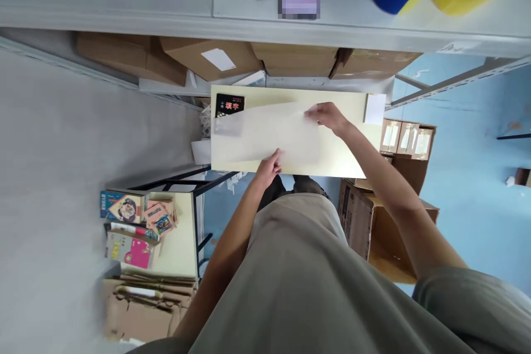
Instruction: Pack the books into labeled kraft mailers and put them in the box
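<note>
plastic bag point(265, 133), clear and blurred, lies on the pale bench point(344, 155) beside a black book point(229, 105). my left hand point(269, 165) pinches its near edge, right hand point(327, 116) its far corner. i judge it light, limp and slippery; edges grip best.

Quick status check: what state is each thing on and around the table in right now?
Translucent sheet: flat on the table, held by both hands.
Left hand: gripping the sheet's near edge.
Right hand: pinching the far corner.
Black book: closed, partly under the sheet.
Floor carton: open.
</note>
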A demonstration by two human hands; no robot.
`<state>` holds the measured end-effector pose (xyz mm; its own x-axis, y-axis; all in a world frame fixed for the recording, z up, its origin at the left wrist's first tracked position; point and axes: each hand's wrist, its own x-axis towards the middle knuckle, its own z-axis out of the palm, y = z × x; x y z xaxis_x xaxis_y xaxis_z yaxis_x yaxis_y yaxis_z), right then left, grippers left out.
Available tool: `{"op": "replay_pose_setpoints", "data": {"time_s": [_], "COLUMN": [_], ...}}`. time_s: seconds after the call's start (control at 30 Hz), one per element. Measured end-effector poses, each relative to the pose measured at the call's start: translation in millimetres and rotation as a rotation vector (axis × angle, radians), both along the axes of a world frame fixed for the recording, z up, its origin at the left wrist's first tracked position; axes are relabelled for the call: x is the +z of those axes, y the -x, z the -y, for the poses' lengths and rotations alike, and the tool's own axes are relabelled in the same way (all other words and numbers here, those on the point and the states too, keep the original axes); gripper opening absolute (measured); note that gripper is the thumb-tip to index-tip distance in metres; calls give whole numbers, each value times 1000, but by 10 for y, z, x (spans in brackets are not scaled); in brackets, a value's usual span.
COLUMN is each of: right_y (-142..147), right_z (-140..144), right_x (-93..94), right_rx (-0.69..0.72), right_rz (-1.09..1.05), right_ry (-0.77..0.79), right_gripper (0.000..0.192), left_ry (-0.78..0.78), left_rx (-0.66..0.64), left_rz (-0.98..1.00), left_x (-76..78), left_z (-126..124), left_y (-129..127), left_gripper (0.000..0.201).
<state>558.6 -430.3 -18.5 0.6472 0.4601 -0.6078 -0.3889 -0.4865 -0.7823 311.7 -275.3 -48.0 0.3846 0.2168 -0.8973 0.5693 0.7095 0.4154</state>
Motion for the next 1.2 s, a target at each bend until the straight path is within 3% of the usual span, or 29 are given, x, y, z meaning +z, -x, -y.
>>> {"op": "replay_pose_setpoints", "data": {"time_s": [0.07,0.17,0.23,0.33,0.47,0.63,0.8,0.9,1.0,1.1,1.2], "right_y": [32,75,117,193,286,368,438,596,905,1274,1554], "right_z": [132,270,319,349,363,298,115,-91,-488,-1107,-1812], "right_x": [-306,-720,-930,-1134,-1287,-1370,-1304,-1213,-1092,-996,-999], "right_rx": [-119,-197,-177,-126,-36,63,37,26,97,167,312], "right_rz": [30,25,69,173,227,259,407,524,556,594,436], "right_ry": [42,121,214,375,577,758,879,814,674,591,482], "right_gripper": [31,29,27,32,32,19,30,38,31,27,23], "left_ry": [-26,-127,-332,-648,-753,-699,-857,-953,-995,-1020,-1004], "left_rx": [-190,-451,-433,-293,-333,-545,-1103,-1266,-1251,-1092,-953], "left_rz": [-63,-87,-70,-30,-13,29,10,1,94,237,287], "left_x": [-53,-97,-130,-206,-368,-628,-826,-933,-1059,-1196,-1323], "left_z": [8,-171,-386,-736,-1045,-1162,-1165,-1173,-1281,-1531,-1871], "left_y": [10,43,41,4,-9,74,178,270,360,405,376], "left_gripper": [46,42,36,25,36,49,79,81,74,67,65]}}
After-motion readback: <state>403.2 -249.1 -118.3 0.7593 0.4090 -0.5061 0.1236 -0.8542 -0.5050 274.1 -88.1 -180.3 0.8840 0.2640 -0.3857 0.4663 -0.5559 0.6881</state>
